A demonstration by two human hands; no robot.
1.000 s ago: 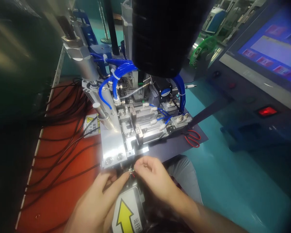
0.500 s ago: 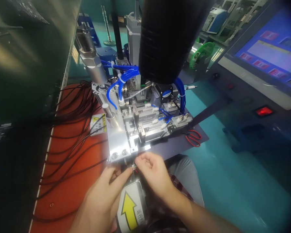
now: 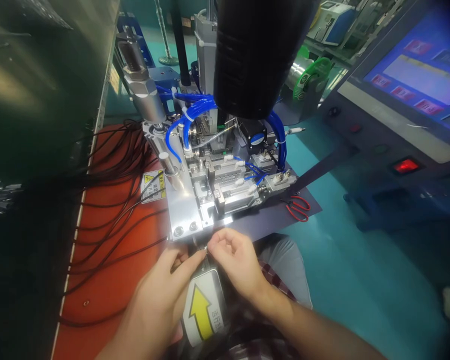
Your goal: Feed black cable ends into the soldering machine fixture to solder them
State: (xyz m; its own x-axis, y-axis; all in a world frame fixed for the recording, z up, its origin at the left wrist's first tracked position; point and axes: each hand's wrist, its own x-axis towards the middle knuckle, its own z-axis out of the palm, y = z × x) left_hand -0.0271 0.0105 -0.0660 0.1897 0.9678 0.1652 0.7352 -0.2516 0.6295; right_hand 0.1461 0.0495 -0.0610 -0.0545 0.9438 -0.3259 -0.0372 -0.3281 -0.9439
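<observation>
My left hand [image 3: 161, 287] is closed, with thumb and index fingertip together at the front edge of a metal machine [image 3: 185, 212]. Close beside it, my right hand [image 3: 236, 260] is pinched with its fingers curled. Between the two sets of fingertips sits a tiny shiny part [image 3: 206, 250], too small to name and mostly covered by the fingers. Just below the hands lies a white plate with a yellow arrow [image 3: 200, 310].
Black cables [image 3: 116, 200] run over the orange mat [image 3: 97, 285] on the left. Red-handled pliers [image 3: 299, 209] lie on the machine's base at the right. A control panel with a lit screen [image 3: 416, 75] stands right; a black cylinder [image 3: 257, 60] hangs above. A green spool [image 3: 311, 77] is behind.
The view has shifted slightly. Both hands stay together at the same spot. A small red bit seen at the fingertips earlier no longer shows.
</observation>
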